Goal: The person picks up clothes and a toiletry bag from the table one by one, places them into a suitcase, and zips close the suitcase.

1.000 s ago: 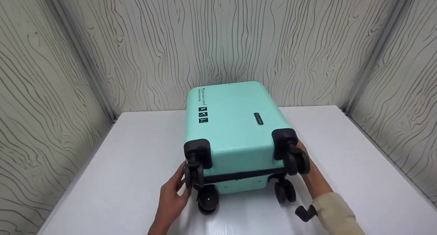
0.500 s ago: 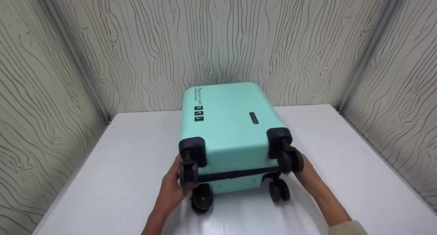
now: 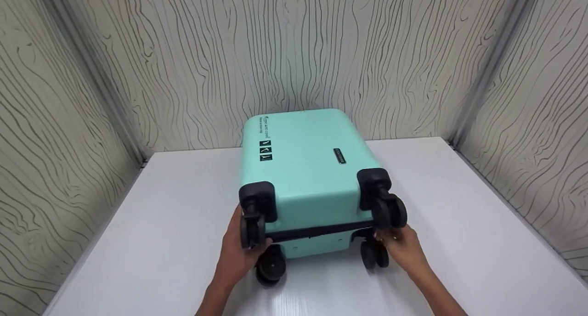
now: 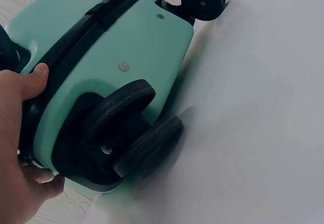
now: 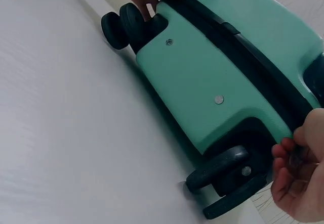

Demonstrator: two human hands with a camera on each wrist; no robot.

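A mint-green hard-shell suitcase [image 3: 303, 169] lies flat, its wheeled end facing me. A black zipper band [image 4: 76, 42] runs round its side between the two shells. My left hand [image 3: 236, 254] grips the near left corner, thumb on the zipper band and fingers curled round the side. At the near right corner is my right hand [image 3: 404, 249], between the upper and lower wheels. In the right wrist view, its curled fingers [image 5: 283, 150] pinch a small dark shiny zipper pull [image 5: 297, 157] beside the band, mostly covered by the fingers.
The suitcase rests on a white table [image 3: 174, 224], with walls in a wood-grain pattern [image 3: 294, 45] behind and on both sides. Black double caster wheels [image 3: 271, 265] stick out toward me at its corners.
My right hand has come from behind the right-hand wheel round to the near corner, where its fingers now pinch. The left thumb has come forward onto the suitcase's end. The suitcase appears slightly further left.
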